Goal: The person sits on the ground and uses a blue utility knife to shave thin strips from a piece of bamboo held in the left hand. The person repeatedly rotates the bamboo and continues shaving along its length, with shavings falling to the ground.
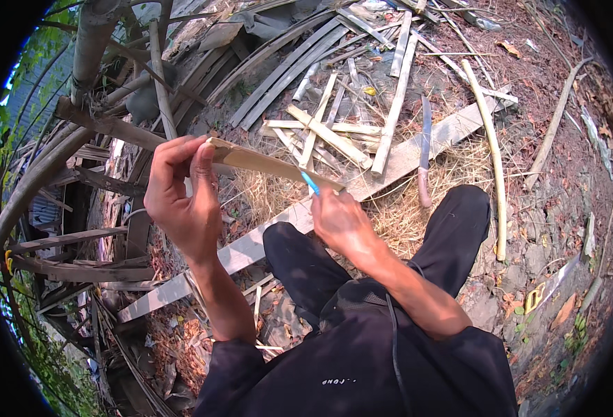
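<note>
While two knees in dark pants (459,219) are bent wide apart, both hands work up in front of them. The right hand (344,221) is curled tight around a small blue stick (310,182), and the blue tip is at the strip's right end. The left hand (185,191) pinches the left end of that thin strip of wood (268,164) between thumb and fingers. The strip is held up in the air, above the long board (233,256). On the right, a knife (425,142) lies across the board, its handle past the near edge, over dry straw (390,226), and its tip past the far edge. A pale pole (490,139) crosses near the board's right end. Along the far edge is a messy pile of cut sticks (330,135).
</note>
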The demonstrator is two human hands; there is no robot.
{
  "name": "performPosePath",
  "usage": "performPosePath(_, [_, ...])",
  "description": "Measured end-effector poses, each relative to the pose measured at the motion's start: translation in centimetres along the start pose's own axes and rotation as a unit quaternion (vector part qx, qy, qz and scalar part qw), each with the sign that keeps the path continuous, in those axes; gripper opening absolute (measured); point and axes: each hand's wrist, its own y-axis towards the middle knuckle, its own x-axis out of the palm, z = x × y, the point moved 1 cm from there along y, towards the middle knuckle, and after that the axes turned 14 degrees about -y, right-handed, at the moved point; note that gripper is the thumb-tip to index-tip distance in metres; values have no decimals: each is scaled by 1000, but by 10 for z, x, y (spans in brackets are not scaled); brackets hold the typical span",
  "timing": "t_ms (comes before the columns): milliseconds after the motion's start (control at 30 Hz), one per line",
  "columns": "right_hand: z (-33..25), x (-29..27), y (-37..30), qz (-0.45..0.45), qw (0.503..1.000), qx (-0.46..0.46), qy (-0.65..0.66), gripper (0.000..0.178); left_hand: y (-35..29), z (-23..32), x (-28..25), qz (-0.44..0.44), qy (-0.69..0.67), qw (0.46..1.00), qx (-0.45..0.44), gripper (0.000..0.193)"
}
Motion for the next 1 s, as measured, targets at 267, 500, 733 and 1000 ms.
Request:
performPosePath(267, [-5,-58,-1,49,984,-26,167,27,6,-9,4,25,-62,998,-6,10])
performPosePath(500, [-60,-97,13,72,975,-160,133,18,0,-2,13,-1,-33,999,20,7])
performPosePath(733, [-29,-27,14,67,994,-70,59,25,1,-7,10,53,10,999,-7,6])
performPosePath(1000, [8,-15,7,39,995,-89,-38,21,-1,-8,-1,20,32,999,8,6])
